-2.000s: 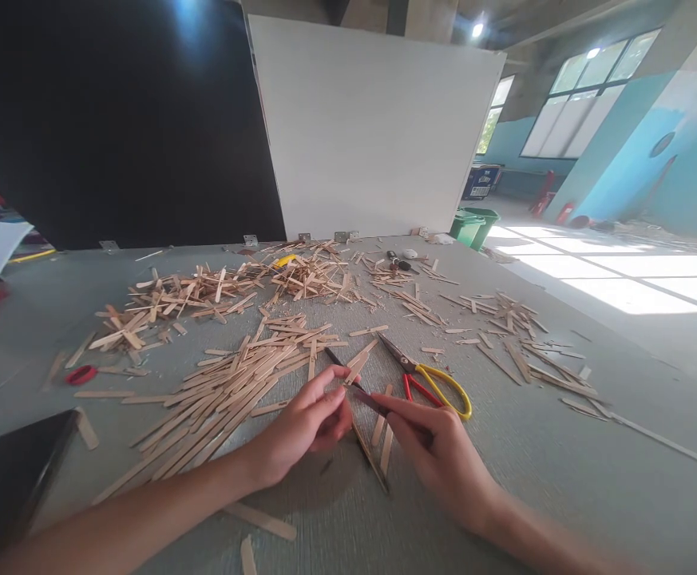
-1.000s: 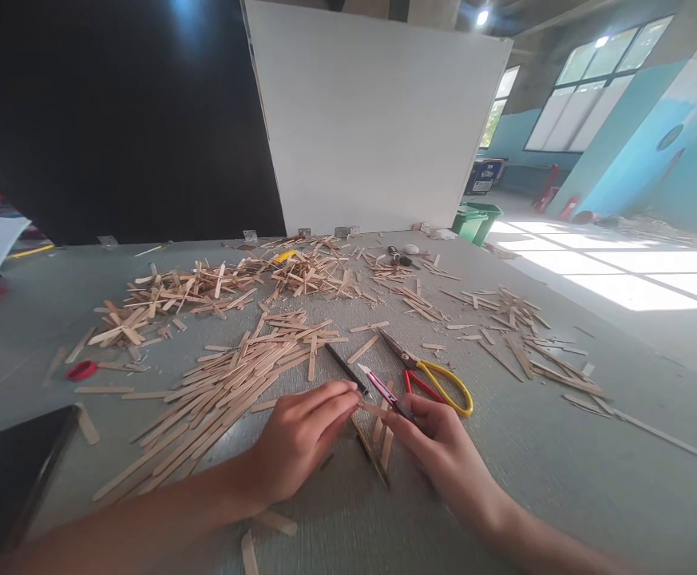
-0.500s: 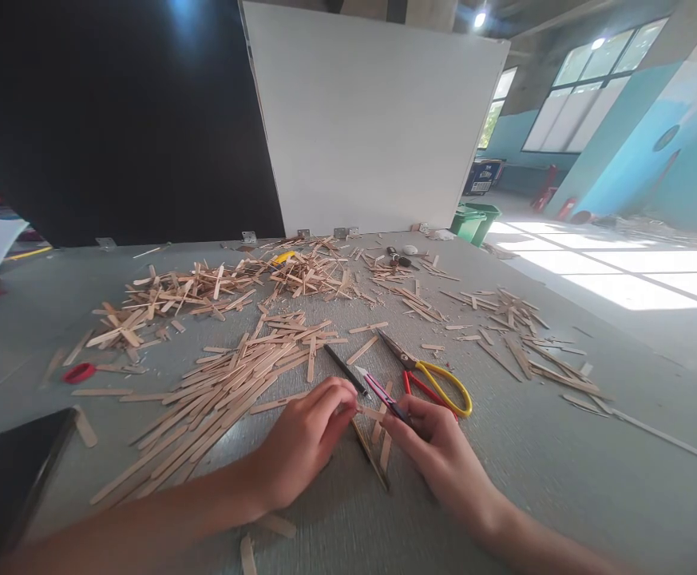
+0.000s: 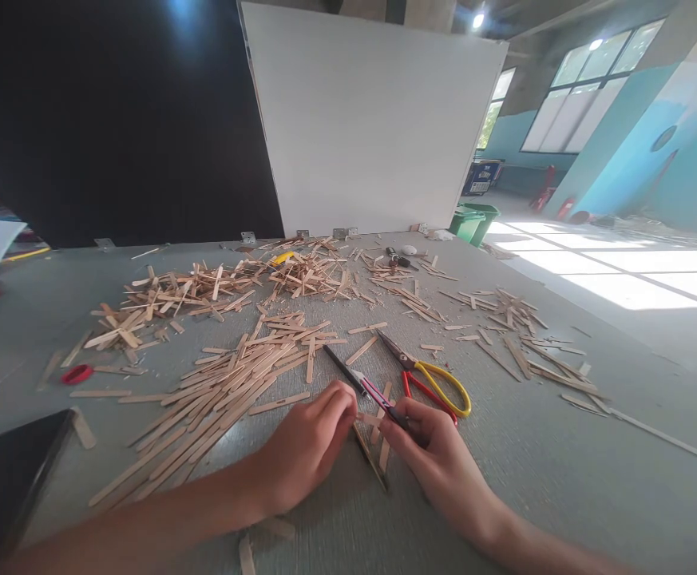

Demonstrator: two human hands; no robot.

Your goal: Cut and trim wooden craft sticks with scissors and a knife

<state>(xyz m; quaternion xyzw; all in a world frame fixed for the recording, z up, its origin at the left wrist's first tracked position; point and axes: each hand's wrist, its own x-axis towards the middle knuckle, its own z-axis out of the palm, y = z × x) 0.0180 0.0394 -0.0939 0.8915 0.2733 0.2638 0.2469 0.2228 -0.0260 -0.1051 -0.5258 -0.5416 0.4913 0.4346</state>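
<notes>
Pinched at the fingertips of my left hand (image 4: pixel 315 435) is one end of a short wooden stick (image 4: pixel 370 418). My right hand (image 4: pixel 435 451) grips a pink-and-black craft knife (image 4: pixel 377 391), its blade pointing up and left. The thumb and fingers of that hand also meet the stick's other end. Just beyond my fingers lies a black pen (image 4: pixel 341 366). Scissors (image 4: pixel 441 383) with one red and one yellow handle rest on the table beside my right hand. Under the hands are more flat sticks (image 4: pixel 384 455) and a thin dark stick (image 4: pixel 372 459).
A fanned heap of craft sticks (image 4: pixel 234 391) covers the left middle of the grey table (image 4: pixel 521 471). Looser piles (image 4: pixel 192 287) lie farther back. A red ring (image 4: pixel 77 374) and a dark phone-like slab (image 4: pixel 13 471) are at left. Upright panels (image 4: pixel 372 120) stand behind.
My left fingers have curled slightly more around the stick's end. The knife has dipped a little toward the left hand. The rest of the table stays as it was.
</notes>
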